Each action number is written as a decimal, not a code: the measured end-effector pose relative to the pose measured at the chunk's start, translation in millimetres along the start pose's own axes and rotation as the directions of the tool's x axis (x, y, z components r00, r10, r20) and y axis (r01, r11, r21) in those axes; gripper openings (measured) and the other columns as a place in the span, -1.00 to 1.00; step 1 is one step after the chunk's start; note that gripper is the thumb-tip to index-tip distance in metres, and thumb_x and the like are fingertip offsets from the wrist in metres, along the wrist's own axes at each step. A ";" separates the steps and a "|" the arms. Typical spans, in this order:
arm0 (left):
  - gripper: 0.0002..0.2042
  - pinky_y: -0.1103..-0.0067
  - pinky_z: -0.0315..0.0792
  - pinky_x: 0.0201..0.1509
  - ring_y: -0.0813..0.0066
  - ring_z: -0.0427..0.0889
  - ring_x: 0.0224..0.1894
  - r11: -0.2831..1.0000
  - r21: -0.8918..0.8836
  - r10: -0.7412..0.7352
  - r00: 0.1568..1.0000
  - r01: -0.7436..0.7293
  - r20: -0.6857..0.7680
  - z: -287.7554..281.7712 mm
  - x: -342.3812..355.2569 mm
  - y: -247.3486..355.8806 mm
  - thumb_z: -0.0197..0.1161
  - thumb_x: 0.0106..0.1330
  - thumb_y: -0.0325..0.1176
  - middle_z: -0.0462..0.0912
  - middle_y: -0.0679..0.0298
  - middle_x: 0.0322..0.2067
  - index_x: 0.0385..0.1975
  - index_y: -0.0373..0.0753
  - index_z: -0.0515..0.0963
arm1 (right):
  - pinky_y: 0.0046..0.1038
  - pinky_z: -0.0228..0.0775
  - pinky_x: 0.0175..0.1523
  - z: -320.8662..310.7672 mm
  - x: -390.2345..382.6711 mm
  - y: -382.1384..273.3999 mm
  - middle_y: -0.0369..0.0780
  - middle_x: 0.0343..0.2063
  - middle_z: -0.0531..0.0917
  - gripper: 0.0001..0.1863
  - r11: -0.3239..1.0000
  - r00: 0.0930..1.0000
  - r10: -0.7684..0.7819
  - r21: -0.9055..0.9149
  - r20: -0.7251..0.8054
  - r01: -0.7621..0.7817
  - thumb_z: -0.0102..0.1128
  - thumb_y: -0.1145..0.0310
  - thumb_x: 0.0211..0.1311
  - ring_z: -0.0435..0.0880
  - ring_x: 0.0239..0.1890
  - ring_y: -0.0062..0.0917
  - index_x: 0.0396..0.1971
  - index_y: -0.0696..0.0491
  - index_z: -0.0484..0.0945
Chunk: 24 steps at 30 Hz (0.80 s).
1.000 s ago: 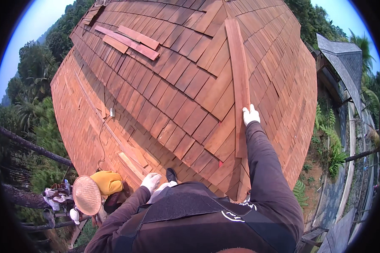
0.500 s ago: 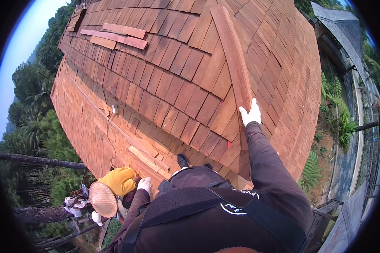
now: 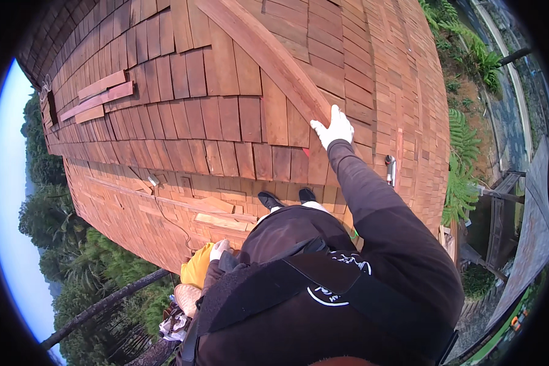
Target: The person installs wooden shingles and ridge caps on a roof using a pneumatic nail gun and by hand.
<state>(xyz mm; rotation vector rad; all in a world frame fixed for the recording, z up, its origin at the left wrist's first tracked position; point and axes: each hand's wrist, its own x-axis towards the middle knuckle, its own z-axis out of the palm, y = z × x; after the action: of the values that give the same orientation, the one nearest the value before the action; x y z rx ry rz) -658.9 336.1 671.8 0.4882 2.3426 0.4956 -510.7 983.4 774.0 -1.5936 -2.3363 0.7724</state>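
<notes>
My right hand [image 3: 334, 128], in a white glove, grips the lower end of a long reddish plank [image 3: 262, 55] lying diagonally over the roof's wooden shingles [image 3: 213, 119]. My left hand [image 3: 219, 250], also gloved, is curled low at my side, near a co-worker's yellow sleeve [image 3: 195, 268]; what it holds, if anything, is hidden. Several loose boards [image 3: 97, 97] lie on the shingles at the upper left. My dark shoes [image 3: 269, 201] are on a lighter shingled strip below. A metal tool [image 3: 390, 171] lies right of my right arm.
The co-worker's woven hat [image 3: 186, 297] shows at lower left. A thin cord [image 3: 171, 216] crosses the lower roof beside spare strips [image 3: 222, 222]. Tree trunks [image 3: 104, 302] stand beyond the left edge; ferns [image 3: 460, 183], a walkway and a grey roof [image 3: 531, 207] lie below on the right.
My view has swung round, so the plank slants more steeply leftward and the co-worker is more hidden behind me. My right hand stays on the plank, farther left in view.
</notes>
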 end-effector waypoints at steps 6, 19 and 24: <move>-0.73 0.34 0.53 -0.14 0.19 0.69 -0.23 0.964 0.073 0.226 0.933 -0.256 0.280 -47.7 13.7 102.3 0.29 0.34 -0.22 0.71 0.08 -0.27 -0.13 -0.30 0.62 | 0.04 0.03 0.48 0.2 -36.6 46.0 -0.07 0.34 0.39 0.12 0.974 0.980 0.189 -0.114 -0.058 -0.194 0.48 -0.27 -0.03 0.30 0.42 -0.18 0.49 -0.09 0.18; -0.42 0.32 0.47 0.32 0.08 0.60 0.22 0.654 0.394 0.672 0.735 -0.646 0.090 -29.3 151.8 452.4 0.46 0.27 -0.23 0.58 -0.01 0.19 0.25 -0.33 0.48 | 0.06 0.05 0.45 -5.7 -35.4 44.4 -0.14 0.29 0.44 0.05 0.969 0.968 0.245 -0.008 -0.059 -0.245 0.54 -0.16 -0.04 0.35 0.36 -0.21 0.44 -0.13 0.24; -0.16 -0.03 0.06 0.52 -0.05 0.29 0.46 -0.011 0.637 0.933 0.222 -0.771 0.285 0.1 195.6 619.3 0.52 0.06 -0.04 0.43 0.06 0.35 0.41 -0.08 0.36 | -0.03 0.10 0.43 -6.8 -36.4 39.0 -0.17 0.23 0.48 0.05 0.971 0.970 0.238 0.032 -0.057 -0.237 0.57 -0.15 -0.09 0.39 0.33 -0.25 0.43 -0.12 0.28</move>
<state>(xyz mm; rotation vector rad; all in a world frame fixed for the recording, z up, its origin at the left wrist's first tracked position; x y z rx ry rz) -666.2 958.4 857.4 2.5434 2.0009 0.1276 -462.0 963.1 763.3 -1.8823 -2.1106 0.7849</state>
